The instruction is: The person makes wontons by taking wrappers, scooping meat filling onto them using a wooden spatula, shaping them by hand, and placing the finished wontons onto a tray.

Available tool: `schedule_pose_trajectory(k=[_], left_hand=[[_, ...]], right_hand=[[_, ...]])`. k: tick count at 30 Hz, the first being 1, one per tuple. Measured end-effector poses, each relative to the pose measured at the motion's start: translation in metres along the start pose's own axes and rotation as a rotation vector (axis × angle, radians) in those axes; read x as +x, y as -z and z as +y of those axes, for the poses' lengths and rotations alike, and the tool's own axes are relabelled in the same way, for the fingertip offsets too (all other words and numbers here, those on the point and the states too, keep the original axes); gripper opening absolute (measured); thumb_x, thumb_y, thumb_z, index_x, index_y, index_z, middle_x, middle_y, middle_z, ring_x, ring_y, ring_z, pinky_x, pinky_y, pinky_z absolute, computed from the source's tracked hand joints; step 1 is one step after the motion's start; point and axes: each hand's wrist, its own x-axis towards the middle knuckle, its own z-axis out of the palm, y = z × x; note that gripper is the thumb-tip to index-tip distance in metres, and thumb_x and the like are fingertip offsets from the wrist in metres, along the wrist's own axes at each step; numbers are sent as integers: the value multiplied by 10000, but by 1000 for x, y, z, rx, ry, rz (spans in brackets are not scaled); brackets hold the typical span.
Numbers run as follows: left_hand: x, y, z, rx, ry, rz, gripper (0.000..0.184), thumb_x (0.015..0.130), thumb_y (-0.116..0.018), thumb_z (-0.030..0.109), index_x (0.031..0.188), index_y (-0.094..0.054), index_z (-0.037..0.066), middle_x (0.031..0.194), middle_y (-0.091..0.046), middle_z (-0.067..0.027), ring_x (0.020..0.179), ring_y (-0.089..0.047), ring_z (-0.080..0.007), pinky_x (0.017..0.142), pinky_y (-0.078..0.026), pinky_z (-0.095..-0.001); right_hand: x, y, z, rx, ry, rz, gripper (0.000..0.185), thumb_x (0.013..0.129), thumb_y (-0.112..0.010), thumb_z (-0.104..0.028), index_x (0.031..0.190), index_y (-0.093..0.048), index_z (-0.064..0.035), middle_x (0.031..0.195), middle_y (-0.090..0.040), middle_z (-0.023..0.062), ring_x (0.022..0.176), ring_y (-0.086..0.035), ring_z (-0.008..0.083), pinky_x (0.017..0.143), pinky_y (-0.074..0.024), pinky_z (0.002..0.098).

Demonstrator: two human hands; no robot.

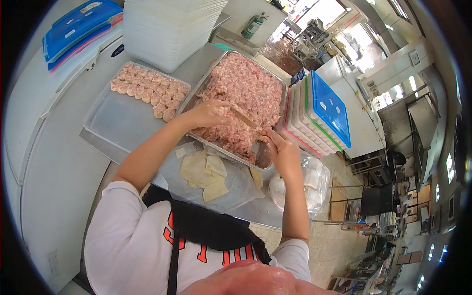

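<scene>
A large metal tray (269, 162) heaped with pink minced meat filling (241, 78) lies in front of me. My right hand (281, 147) is closed round the handle of a flat, narrow spatula (243, 117), whose blade points left above the meat. Close to the blade's far end, my left hand (212, 114) is curled over the tray's left side; what its fingers hold is hidden. Pale yellow dumpling wrappers (202, 171) lie loosely on a plastic sheet nearer my body. Further left, rows of filled dumplings (147, 87) sit in a shallow translucent tray (110, 120).
Tall stacked translucent trays (167, 34) stand behind the dumplings. Right of the meat are stacked boxes (312, 115) under a blue lid (330, 108). A clear plastic bag (312, 184) with white contents rests near my right forearm. More lids (81, 24) lie on a white freezer (54, 162).
</scene>
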Motion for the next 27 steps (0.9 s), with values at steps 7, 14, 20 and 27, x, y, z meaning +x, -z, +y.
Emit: schedule_pose_trajectory(k=[7,14,20,27], left_hand=[[1,6,-18,-12,-67,-229,547,750,-780,338,1179,-587,58,1275,-546,-184,1181,-522,-292,986,-412,-367],[-8,39,62,-67,-247,-223,423,760,-773,275,1111,-626,90,1249,-570,-175,1146,-552,-340,962,-440,-404],[-2,27,33,164,-128,-273,525,758,-780,340,1166,-592,69,1172,-601,-145,1095,-565,-294,960,-433,-381],[3,34,32,-112,242,-354,558,778,-760,332,1231,-574,64,1102,-639,-145,1045,-591,-252,916,-447,-383]], right_hand=[[-8,-49,50,-146,-80,-126,245,899,-600,-198,1122,-666,-120,993,-671,140,844,-648,347,704,-519,413],[-28,4,23,415,-106,-175,329,923,-628,-248,1180,-647,-42,1017,-699,166,830,-655,187,758,-487,275],[-20,-18,12,227,11,-68,287,883,-662,-224,1104,-668,-39,899,-675,141,751,-649,274,677,-496,342],[-10,3,-8,6,-3,-21,271,882,-657,-217,1077,-665,-29,851,-659,142,736,-642,315,648,-491,361]])
